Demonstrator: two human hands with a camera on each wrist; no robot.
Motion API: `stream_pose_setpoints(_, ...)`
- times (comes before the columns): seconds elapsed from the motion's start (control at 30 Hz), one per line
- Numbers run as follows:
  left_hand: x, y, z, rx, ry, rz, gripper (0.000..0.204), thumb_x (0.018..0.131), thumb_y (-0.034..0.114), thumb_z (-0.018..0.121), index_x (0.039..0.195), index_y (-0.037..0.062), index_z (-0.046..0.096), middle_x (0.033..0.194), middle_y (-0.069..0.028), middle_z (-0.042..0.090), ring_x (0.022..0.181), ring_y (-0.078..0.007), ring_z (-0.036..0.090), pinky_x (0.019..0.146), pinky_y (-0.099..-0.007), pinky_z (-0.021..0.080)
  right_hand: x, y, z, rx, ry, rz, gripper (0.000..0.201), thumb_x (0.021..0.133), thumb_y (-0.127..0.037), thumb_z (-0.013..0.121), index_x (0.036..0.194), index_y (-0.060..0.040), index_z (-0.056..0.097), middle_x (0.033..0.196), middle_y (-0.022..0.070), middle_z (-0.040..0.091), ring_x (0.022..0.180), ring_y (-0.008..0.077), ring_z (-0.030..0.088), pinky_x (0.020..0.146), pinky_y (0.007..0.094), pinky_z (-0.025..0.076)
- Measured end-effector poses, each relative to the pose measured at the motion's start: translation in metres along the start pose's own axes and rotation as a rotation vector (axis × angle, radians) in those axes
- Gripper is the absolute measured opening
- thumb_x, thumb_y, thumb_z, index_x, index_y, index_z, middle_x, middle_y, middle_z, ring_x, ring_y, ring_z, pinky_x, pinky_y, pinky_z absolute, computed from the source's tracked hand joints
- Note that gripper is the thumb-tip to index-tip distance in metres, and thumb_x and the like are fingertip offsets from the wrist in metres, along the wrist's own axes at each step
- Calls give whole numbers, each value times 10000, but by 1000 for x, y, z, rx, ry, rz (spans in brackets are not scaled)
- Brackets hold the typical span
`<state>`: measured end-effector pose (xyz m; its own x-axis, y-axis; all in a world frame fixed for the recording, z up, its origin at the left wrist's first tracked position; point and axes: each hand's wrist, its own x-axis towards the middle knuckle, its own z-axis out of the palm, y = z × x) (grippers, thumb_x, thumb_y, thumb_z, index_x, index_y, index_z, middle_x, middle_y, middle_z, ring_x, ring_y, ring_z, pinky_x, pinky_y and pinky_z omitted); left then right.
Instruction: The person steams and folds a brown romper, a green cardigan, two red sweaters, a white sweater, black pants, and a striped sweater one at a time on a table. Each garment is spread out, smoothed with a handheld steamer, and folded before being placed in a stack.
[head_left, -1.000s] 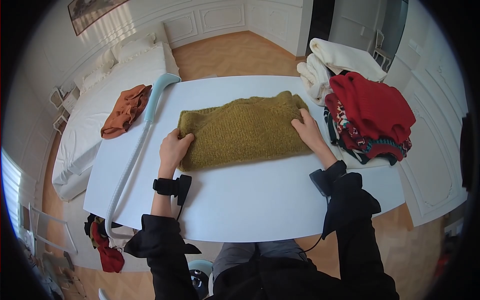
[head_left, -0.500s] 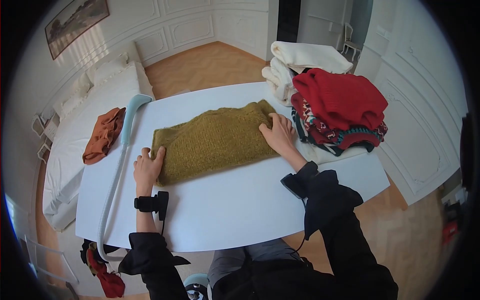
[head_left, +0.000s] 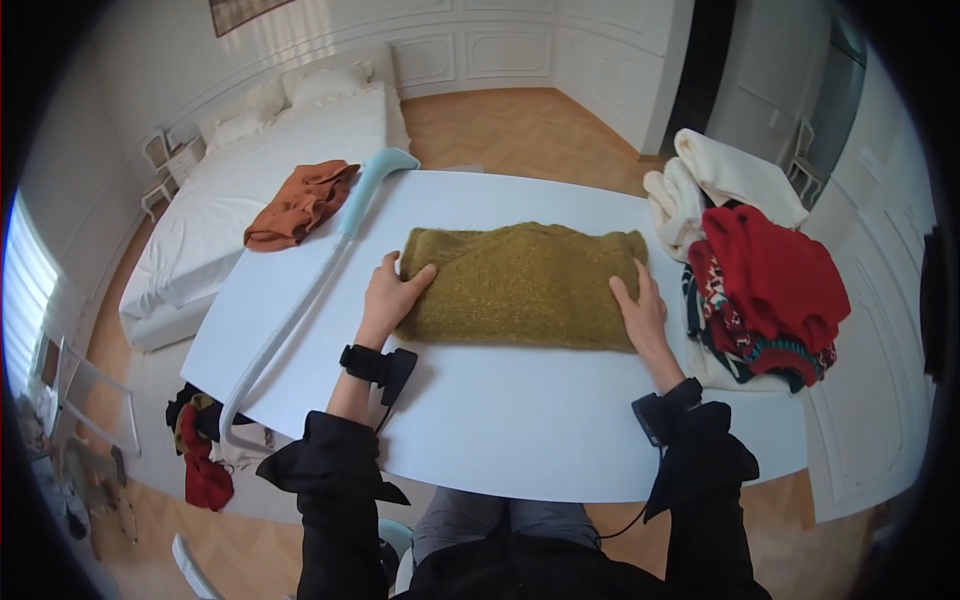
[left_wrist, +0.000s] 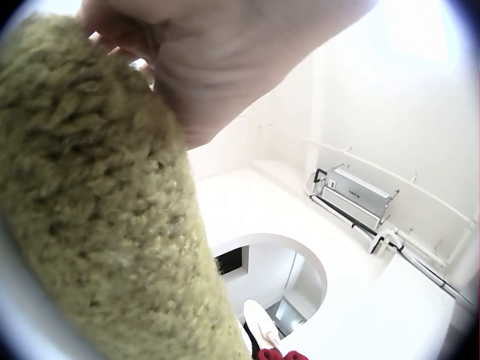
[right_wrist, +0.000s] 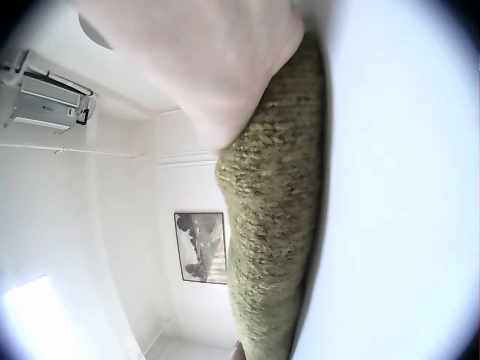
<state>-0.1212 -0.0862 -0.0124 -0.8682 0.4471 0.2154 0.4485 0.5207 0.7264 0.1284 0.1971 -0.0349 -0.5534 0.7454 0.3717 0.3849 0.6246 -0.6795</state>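
Observation:
A folded olive-green knit sweater point(head_left: 525, 290) lies lengthwise across the white table point(head_left: 520, 430). At its left end my left hand point(head_left: 393, 297) grips the edge, thumb on top and fingers round the side. My right hand point(head_left: 643, 310) holds the opposite end in a similar way, its thumb over the knit. In the left wrist view the sweater's thick edge point(left_wrist: 112, 202) fills the left side, and the fingertips are partly hidden behind it. The right wrist view shows the folded side point(right_wrist: 270, 210) low against the tabletop, under my palm.
On the right stands a pile of folded knitwear, with a red sweater point(head_left: 775, 275) and white ones point(head_left: 740, 178). A pale blue steamer head point(head_left: 370, 190) with a grey hose point(head_left: 290, 330) lies at the left, beside a crumpled rust-brown garment point(head_left: 300, 205). Dark and red clothes point(head_left: 207, 475) lie below the table's left edge.
The head view swung left, then back right. The sweater's far edge looks straighter, and its right end lies flatter. Both hands stay at its ends, with the right hand shifted lower along its end.

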Motion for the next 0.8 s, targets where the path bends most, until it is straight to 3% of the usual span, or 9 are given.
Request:
stream_pose_setpoints(0.07, 1, -1, -2, 19, -16, -23, 853, 778, 585, 631, 1309, -55, 444, 1145, -301, 567, 1069, -397, 577, 902, -425, 465, 0, -1, 1, 28, 41, -76, 623, 868, -378, 620, 1355, -42, 426, 1287, 201, 499, 1183, 353, 495, 988, 403, 388)
stream_pose_setpoints(0.23, 0, 1, 0, -60, -88, 44, 780, 805, 544, 618, 1330, -5, 443, 1159, -290, 570, 1087, -378, 573, 934, -416, 448, -5, -20, -7, 92, 36, -318, 556, 851, -128, 641, 1352, -33, 419, 1252, 207, 508, 1158, 351, 509, 982, 385, 408)
stream_pose_setpoints(0.37, 0, 1, 7, -76, -41, 213, 696, 797, 449, 658, 1320, 39, 450, 1175, -238, 580, 1074, -361, 582, 921, -413, 457, -13, -35, -11, 92, 102, -428, 614, 834, -73, 641, 1385, -49, 370, 1279, 216, 494, 1176, 364, 497, 991, 403, 400)
stream_pose_setpoints(0.5, -2, 8, 8, 3, 21, 260, 633, 792, 381, 670, 1311, 85, 458, 1154, -208, 587, 1038, -364, 592, 889, -422, 472, -7, -22, -2, 147, 118, -231, 661, 824, -135, 673, 1394, -39, 353, 1369, 234, 433, 1257, 323, 452, 1032, 387, 366)
stream_pose_setpoints(0.57, -6, 16, 4, 151, 13, 185, 576, 794, 338, 664, 1283, 105, 469, 1099, -195, 590, 978, -367, 606, 842, -434, 488, -3, -14, -4, 41, 130, -75, 749, 790, -338, 693, 1351, 44, 376, 1312, 277, 467, 1199, 390, 481, 997, 429, 386)
stream_pose_setpoints(0.6, -9, 21, 3, 152, 21, 181, 576, 794, 338, 664, 1283, 105, 469, 1099, -195, 590, 978, -367, 606, 842, -434, 488, -3, -13, -10, 45, 127, -82, 749, 790, -338, 693, 1351, 44, 376, 1312, 277, 467, 1199, 390, 481, 997, 429, 386)
stream_pose_setpoints(0.67, -17, 29, 0, 242, 31, 227, 505, 799, 303, 651, 1231, 102, 486, 1052, -191, 587, 926, -368, 614, 795, -443, 497, 1, -15, -22, -1, -91, 75, 791, 761, -431, 682, 1302, 82, 418, 1254, 289, 507, 1168, 398, 501, 984, 416, 395)
stream_pose_setpoints(0.73, -31, 36, -7, 248, 85, 266, 444, 807, 276, 636, 1189, 103, 493, 1029, -186, 579, 886, -376, 611, 765, -448, 499, 2, -11, -30, 81, -179, 59, 682, 764, -370, 680, 1241, 73, 478, 1216, 275, 531, 1126, 390, 523, 969, 411, 399)
stream_pose_setpoints(0.8, -43, 47, -18, 235, 7, 282, 447, 820, 278, 631, 1208, 102, 498, 1070, -168, 582, 937, -355, 602, 816, -426, 485, -4, -13, -29, 41, -35, -149, 572, 784, -270, 674, 1209, 69, 497, 1199, 248, 532, 1109, 365, 529, 950, 402, 407)
